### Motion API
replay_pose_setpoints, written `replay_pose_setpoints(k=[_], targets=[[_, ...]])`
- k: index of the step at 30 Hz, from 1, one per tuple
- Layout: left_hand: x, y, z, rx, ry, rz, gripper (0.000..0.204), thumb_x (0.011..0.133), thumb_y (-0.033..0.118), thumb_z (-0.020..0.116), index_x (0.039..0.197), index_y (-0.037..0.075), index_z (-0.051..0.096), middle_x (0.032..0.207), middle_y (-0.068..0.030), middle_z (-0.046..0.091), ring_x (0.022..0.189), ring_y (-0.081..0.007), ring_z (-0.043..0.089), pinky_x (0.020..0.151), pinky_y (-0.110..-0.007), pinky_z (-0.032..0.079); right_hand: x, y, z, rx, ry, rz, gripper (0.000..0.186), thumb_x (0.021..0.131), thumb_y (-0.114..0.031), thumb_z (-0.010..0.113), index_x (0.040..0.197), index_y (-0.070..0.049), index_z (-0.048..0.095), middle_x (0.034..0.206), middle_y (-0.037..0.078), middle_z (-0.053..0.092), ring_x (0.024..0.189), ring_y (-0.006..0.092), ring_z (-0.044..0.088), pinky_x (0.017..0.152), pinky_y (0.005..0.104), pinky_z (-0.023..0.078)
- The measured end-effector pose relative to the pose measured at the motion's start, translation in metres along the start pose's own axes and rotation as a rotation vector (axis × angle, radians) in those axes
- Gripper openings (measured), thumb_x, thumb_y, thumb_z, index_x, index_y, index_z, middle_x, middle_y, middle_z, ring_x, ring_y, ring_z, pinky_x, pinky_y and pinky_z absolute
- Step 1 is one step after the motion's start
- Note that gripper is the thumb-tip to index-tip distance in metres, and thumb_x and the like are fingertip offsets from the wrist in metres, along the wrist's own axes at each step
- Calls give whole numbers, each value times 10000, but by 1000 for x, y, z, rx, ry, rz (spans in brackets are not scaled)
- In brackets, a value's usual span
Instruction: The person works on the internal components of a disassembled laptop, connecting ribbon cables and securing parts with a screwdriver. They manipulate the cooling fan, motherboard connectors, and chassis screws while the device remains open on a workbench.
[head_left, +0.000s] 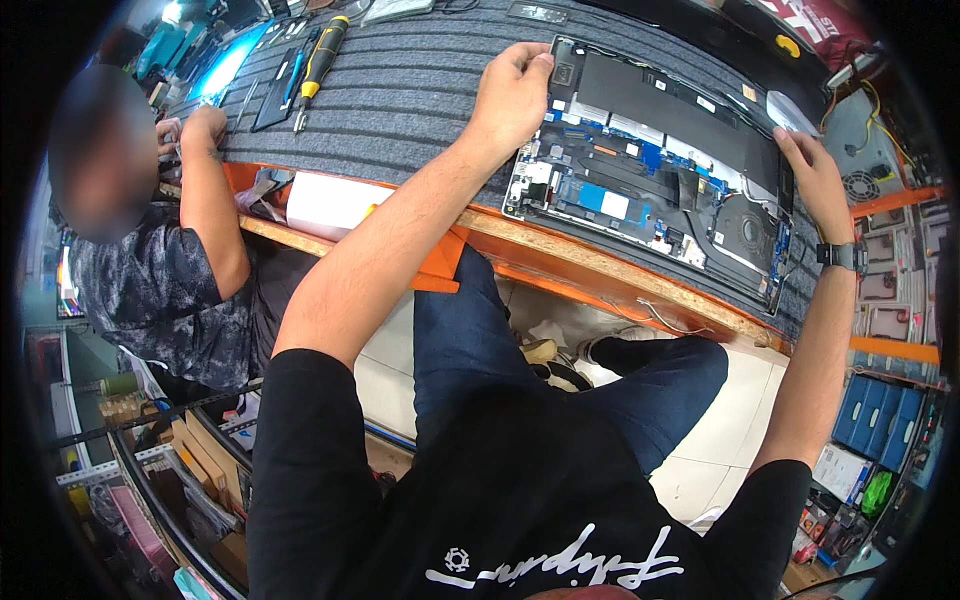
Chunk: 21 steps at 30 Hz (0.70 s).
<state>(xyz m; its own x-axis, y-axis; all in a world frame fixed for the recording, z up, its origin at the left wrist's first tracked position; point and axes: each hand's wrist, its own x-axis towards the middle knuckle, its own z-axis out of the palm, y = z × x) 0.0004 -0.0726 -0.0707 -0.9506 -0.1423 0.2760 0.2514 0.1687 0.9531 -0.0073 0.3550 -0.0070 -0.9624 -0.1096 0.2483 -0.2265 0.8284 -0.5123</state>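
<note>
An opened laptop point(655, 175), its insides bared, lies on the ribbed grey surface point(400, 130), toward the right end and close by the front edge. The left hand point(513, 100) has its grip closed on the laptop's far left corner, thumb tip against the rim; the other fingertips are lost behind that corner. The right hand point(820, 185) is at the right edge, its grip partly open, thumb and a finger by the rim. I can't tell whether it has hold of the laptop or merely touches it, since the remaining fingers are turned away. The laptop's underside is hidden too.

Near the surface's far left corner, a bright screen point(232, 62) washes out its own detail. Closer in lie a yellow and black screwdriver point(322, 65), a blue tool point(296, 75) and a dark flat panel point(275, 103), all well apart from the laptop. A co-worker point(165, 290) sits by the left edge, face blurred, fingers hard to make out. The left forearm point(400, 235) crosses the front edge and partly covers a white sheet point(330, 205) just below it. Behind the right hand, beyond the right edge, a metal box point(862, 155) is partly blocked from sight.
</note>
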Motion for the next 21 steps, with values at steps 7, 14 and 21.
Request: replay_pose_setpoints(k=[7, 14, 21], targets=[[-4, 7, -4, 27, 7, -4, 382, 1094, 226, 556, 1293, -73, 684, 1070, -188, 772, 998, -232, 726, 910, -372, 553, 39, -79, 28, 62, -308, -255, 528, 1043, -493, 677, 1172, 12, 756, 1018, 75, 742, 896, 160, 663, 836, 303, 507], [-3, 14, -5, 27, -61, -63, 348, 1112, 190, 555, 1324, -63, 666, 1162, -143, 761, 1054, -177, 706, 931, -318, 551, 64, -90, 41, 179, -495, 5, 447, 1009, -503, 735, 1043, -58, 737, 896, -59, 621, 861, 42, 547, 783, 223, 428], [14, 19, -25, -89, -200, -102, 317, 1112, 214, 572, 1315, 2, 692, 1112, -51, 744, 997, -113, 663, 880, -264, 530, 78, -93, 45, 227, -491, -72, 395, 974, -451, 802, 1002, -64, 729, 892, -66, 614, 826, 33, 523, 739, 216, 400]])
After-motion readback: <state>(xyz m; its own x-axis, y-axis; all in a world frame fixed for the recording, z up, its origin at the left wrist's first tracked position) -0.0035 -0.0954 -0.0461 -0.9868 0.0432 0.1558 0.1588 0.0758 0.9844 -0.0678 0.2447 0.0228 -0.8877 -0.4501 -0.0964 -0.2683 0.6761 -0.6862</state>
